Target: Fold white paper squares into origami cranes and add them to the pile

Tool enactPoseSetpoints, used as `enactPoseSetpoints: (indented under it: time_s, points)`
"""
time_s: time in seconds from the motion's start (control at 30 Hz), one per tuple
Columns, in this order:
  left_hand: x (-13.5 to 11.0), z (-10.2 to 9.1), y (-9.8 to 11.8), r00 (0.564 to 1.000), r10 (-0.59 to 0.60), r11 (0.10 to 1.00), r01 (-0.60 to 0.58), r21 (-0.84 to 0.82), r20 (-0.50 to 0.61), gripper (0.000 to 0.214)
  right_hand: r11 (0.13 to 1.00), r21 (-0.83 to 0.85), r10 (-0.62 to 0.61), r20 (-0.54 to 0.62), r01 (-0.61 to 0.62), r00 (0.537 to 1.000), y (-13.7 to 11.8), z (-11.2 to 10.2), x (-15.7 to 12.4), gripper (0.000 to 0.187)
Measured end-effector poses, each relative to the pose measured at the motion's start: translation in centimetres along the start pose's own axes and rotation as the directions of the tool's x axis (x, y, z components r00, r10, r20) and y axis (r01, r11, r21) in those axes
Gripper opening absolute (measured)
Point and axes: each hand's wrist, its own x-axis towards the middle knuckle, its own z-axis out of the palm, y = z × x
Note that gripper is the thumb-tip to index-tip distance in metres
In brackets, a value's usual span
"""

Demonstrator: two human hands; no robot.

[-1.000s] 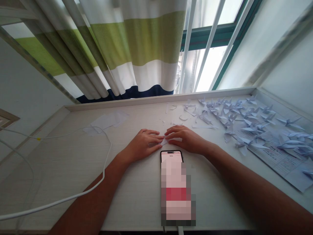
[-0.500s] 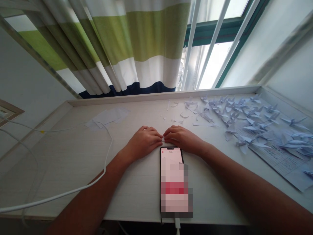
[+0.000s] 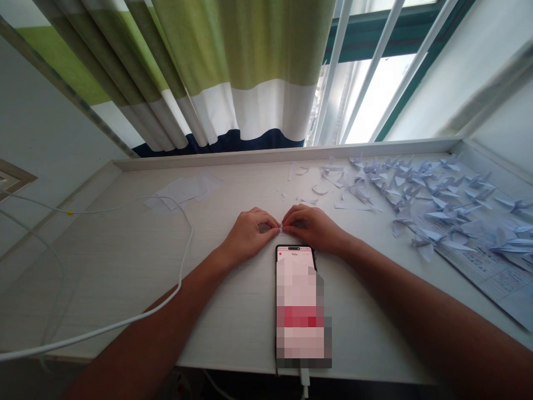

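Note:
Just beyond the phone (image 3: 296, 289), my left hand (image 3: 254, 230) and my right hand (image 3: 312, 225) meet fingertip to fingertip. Both pinch a small piece of white paper (image 3: 281, 227) between thumb and fingers. Most of the paper is hidden by the fingers, so its folds cannot be made out. The phone lies flat with its screen lit and a white charging plug (image 3: 305, 378) at its near end. Folded paper cranes (image 3: 433, 189) lie heaped to the right of my right hand.
Paper scraps (image 3: 320, 190) and strips lie beyond my hands. Blank paper sheets (image 3: 183, 191) rest at the back left. A white cable (image 3: 181, 266) loops over my left forearm. A written sheet (image 3: 495, 278) lies under some cranes. A low ledge (image 3: 233, 159) borders the desk's back.
The fingers have lifted into a clearer pinch, with thumbs and fingertips now arched around the paper. The whole view has tilted slightly, shifting the desk up and a little right.

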Motion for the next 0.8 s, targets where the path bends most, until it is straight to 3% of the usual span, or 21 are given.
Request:
enactPoseSetpoints:
  time_s: [0.23, 0.47, 0.6, 0.67, 0.8]
  points:
    - [-0.1, 0.2, 0.3, 0.992, -0.114, 0.993, 0.116, 0.022, -0.062, 0.007, 0.982, 0.096, 0.169, -0.053, -0.164, 0.984, -0.4, 0.3, 0.3, 0.005]
    - [-0.1, 0.0, 0.9, 1.000, -0.007, 0.985, 0.011, 0.172, -0.028, 0.011, 0.958, 0.207, 0.205, 0.001, -0.201, 0.979, 0.1, -0.2, 0.5, 0.006]
    - [-0.2, -0.1, 0.8, 1.000, 0.020, 0.974, -0.016, 0.225, -0.016, 0.011, 0.947, 0.263, 0.215, -0.085, -0.186, 0.973, 0.7, -1.3, -0.3, 0.016]
    - [-0.3, 0.0, 0.7, 0.999, 0.048, 0.967, -0.046, 0.251, -0.001, 0.012, 0.970, 0.201, 0.150, -0.045, -0.138, 0.988, 0.7, -1.7, -0.8, 0.018]
    - [-0.5, 0.0, 0.4, 0.984, 0.154, 0.923, -0.174, 0.344, 0.085, 0.018, 0.994, -0.055, -0.093, 0.066, 0.097, 0.993, 0.5, -1.6, -1.1, 0.018]
